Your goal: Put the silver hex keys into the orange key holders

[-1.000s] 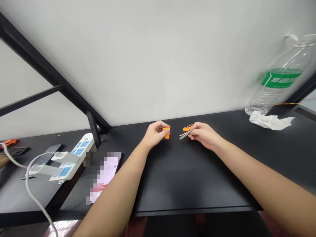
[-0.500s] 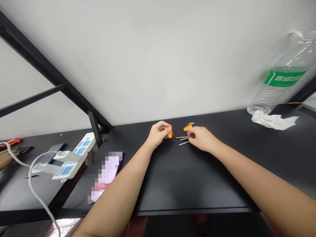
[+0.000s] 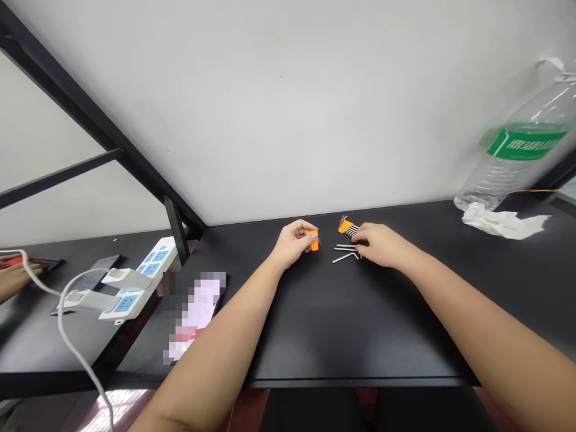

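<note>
black tabletop below; left hand pinches an orange holder; right hand, grip impossible to tell, is best kept light beside loose hex keys.

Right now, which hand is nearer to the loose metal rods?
Right. The right hand is by the right ends of the rods; the left hand, holding an orange piece, is left of them.

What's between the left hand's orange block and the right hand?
Head view: loose metal keys by the right hand; a second orange block is just beyond them.
</note>
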### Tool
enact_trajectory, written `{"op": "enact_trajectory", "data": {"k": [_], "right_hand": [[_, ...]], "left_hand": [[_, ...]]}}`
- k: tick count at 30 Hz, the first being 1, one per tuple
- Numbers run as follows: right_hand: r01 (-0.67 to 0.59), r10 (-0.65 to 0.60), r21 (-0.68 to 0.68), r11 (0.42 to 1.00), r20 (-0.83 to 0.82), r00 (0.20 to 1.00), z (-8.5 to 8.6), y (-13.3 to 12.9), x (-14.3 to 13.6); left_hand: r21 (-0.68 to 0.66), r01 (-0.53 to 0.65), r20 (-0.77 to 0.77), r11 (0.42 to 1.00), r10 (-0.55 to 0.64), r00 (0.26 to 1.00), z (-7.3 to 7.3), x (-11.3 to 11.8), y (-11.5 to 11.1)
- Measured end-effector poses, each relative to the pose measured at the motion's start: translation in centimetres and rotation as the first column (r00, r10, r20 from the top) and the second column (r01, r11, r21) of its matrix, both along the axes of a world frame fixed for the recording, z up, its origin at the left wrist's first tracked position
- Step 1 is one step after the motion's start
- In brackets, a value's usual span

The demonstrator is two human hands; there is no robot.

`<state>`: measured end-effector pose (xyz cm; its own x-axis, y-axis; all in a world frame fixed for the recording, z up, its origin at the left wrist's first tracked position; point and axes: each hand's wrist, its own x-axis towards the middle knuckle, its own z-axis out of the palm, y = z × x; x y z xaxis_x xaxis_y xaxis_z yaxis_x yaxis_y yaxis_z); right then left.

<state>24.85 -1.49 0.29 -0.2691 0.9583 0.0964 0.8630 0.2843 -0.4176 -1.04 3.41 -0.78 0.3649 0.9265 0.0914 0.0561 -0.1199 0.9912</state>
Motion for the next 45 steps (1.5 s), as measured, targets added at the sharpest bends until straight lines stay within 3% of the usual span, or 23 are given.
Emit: {"op": "enact_trajectory", "data": {"k": [4,9,12,15,20,24,27,30,33,38,41,45], "right_hand": [[-0.106,0.106,-0.043,0.993,0.000,0.994,0.0,-0.7,-1.1],[-0.151,0.151,0.009,0.989,-0.040,0.988,-0.1,-1.3,-2.5],[-0.088,0.099,0.056,0.995,-0.258,0.961,0.5,-1.6,-3.0],[-0.062,0.048,-0.010,0.998,-0.521,0.852,0.9,-2.0,-3.8],[-0.112,0.058,-0.036,0.993,-0.676,0.735,0.4,-2.1,-5.2],[-0.023,-0.057,-0.111,0.994,-0.662,0.747,0.1,-1.4,-3.9],[0.094,-0.162,-0.162,0.982,-0.483,0.860,0.2,-0.7,-2.1],[0.093,-0.119,-0.142,0.985,-0.184,0.976,0.3,-0.3,-0.8],[0.017,-0.024,-0.100,0.995,-0.066,0.998,0.2,-0.3,-0.8],[-0.049,0.044,-0.034,0.998,-0.124,0.991,0.5,-0.9,-1.8],[-0.003,0.020,0.062,0.998,-0.288,0.958,0.8,-1.3,-2.5],[-0.085,0.129,0.121,0.989,-0.414,0.901,0.9,-1.4,-2.9]], "left_hand": [[-0.032,0.063,0.035,0.998,-0.062,0.997,0.1,0.1,-0.2],[-0.094,0.119,0.094,0.988,-0.111,0.989,0.6,0.5,-0.7],[-0.115,0.126,0.111,0.985,-0.113,0.987,0.8,0.7,-1.0],[-0.097,0.163,0.138,0.982,-0.149,0.979,0.8,1.0,-1.4],[-0.062,0.194,0.135,0.979,-0.184,0.974,0.7,1.4,-1.8],[-0.036,0.131,0.066,0.991,-0.128,0.990,0.4,0.9,-1.0],[0.000,0.055,0.029,0.998,-0.055,0.998,0.0,0.4,-0.2],[0.012,0.027,0.024,1.000,-0.027,0.999,-0.1,0.2,0.1],[0.000,0.045,0.021,0.999,-0.045,0.999,0.1,0.4,-0.2],[0.009,0.087,0.059,0.996,-0.087,0.994,0.5,1.0,-1.1],[-0.001,0.104,0.083,0.995,-0.104,0.991,0.5,1.4,-1.4],[-0.009,0.142,0.082,0.990,-0.141,0.987,0.3,1.8,-1.6]]}}
